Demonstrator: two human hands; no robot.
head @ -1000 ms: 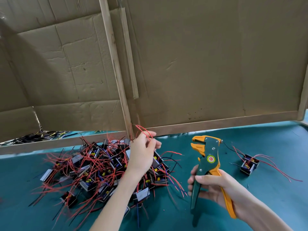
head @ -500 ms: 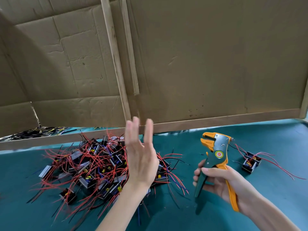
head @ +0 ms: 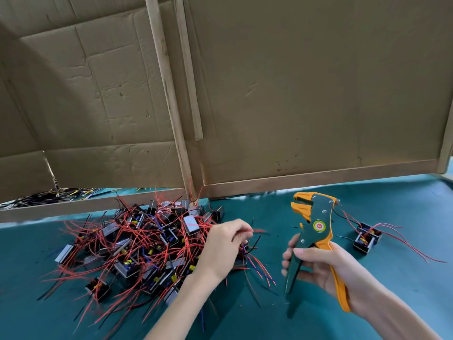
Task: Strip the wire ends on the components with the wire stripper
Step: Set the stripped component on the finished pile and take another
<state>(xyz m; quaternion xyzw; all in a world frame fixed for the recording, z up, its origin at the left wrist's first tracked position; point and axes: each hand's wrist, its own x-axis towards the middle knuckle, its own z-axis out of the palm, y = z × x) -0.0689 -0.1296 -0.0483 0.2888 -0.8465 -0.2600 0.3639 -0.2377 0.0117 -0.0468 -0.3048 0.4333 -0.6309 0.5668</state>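
Observation:
A heap of small black components (head: 147, 244) with tangled red and black wires lies on the green table at the left. My left hand (head: 224, 246) is at the heap's right edge, its fingertips pinching a red wire (head: 257, 231). My right hand (head: 321, 268) grips the handles of the green and orange wire stripper (head: 316, 231), held upright with its jaws up and empty. One single component (head: 366, 238) with long red wires lies apart at the right.
A cardboard partition on a wooden frame (head: 294, 179) stands along the back of the green table (head: 404, 278). Behind its left part lies a bundle of black and yellow wires (head: 49, 196).
My left hand, raised with fingers spread half a second ago, has come down to the heap's right edge and pinched a red wire. The stripper stays in my right hand.

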